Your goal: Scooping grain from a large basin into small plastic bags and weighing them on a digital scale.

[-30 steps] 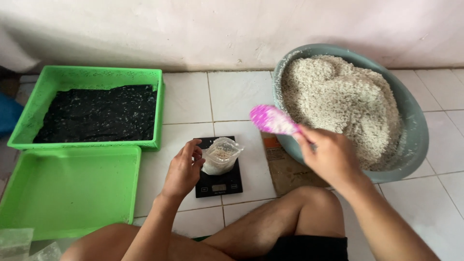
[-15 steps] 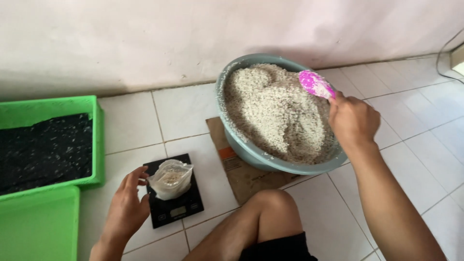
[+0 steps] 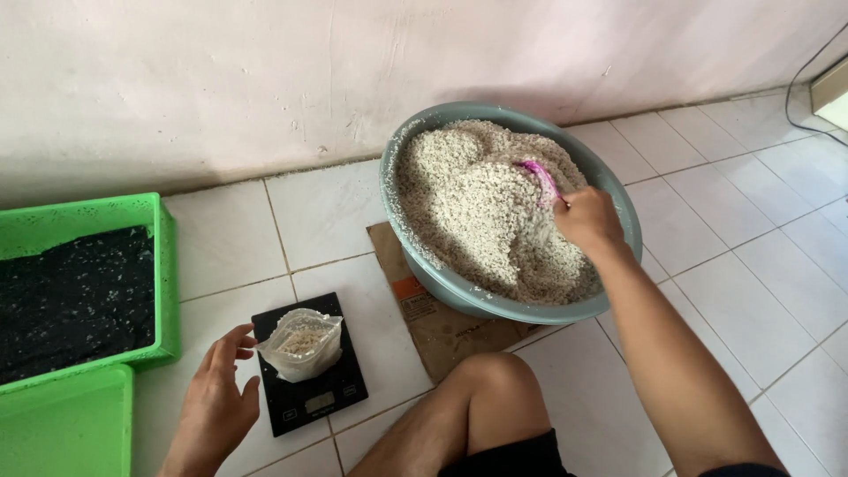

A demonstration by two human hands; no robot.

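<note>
Gripping the pink scoop [image 3: 539,179], right hand [image 3: 587,221] closed round its handle, blade now pushed down into the pale grain heaped in the grey basin [image 3: 399,231]; half a second before, held raised above the far rim. Left hand [image 3: 216,393] open, fingers spread, hovering just beside the small clear bag [image 3: 302,343] without touching, much as before. Bag upright and part-filled on the black scale [image 3: 305,405], directly right of the left hand. Basin resting on a flattened piece of cardboard [image 3: 433,322] on the tiled floor [image 3: 327,212], between the two hands and nearer the right. Green tray [image 3: 166,265] with dark contents far left of the left hand, a second green tray [image 3: 71,424] below it. Bare knee [image 3: 490,380] beneath the basin.
</note>
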